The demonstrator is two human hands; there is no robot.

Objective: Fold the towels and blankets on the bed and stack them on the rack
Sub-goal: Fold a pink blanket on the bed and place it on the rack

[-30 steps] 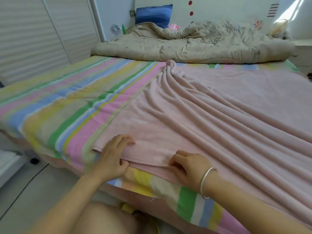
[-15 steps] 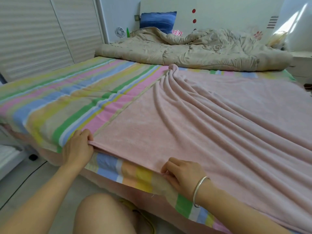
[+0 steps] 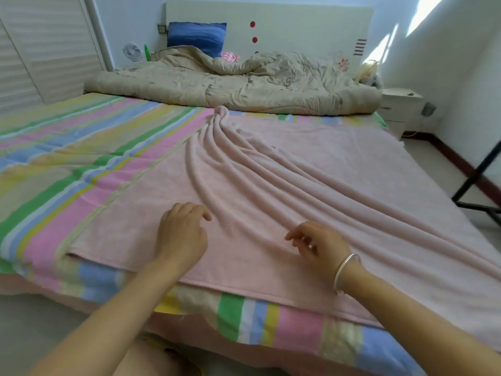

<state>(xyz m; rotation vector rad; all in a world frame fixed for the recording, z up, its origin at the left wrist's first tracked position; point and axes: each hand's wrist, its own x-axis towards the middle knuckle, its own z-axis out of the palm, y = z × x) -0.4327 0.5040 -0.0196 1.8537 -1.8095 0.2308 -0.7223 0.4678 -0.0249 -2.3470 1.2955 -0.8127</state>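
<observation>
A large pale pink blanket (image 3: 339,169) lies spread over the right half of the bed, with long ridges fanning out from a bunched far corner. Its near edge runs along the bed's front. My left hand (image 3: 181,234) rests palm down on the flat near-left part of the blanket, fingers loosely curled. My right hand (image 3: 320,242), with a silver bangle on the wrist, hovers just over the ridges, fingers apart and holding nothing. A black metal rack frame (image 3: 477,183) shows at the right edge.
The striped pastel bedsheet (image 3: 70,164) covers the mattress. A crumpled beige quilt (image 3: 238,85) lies across the head of the bed, with a blue pillow (image 3: 198,36) behind it. A white nightstand (image 3: 401,107) stands at the far right. A white louvred wardrobe (image 3: 40,50) fills the left wall.
Both hands have let go of the blanket's near edge and moved forward onto its surface. The left hand came in from the left corner toward the middle. The view has tilted up.
</observation>
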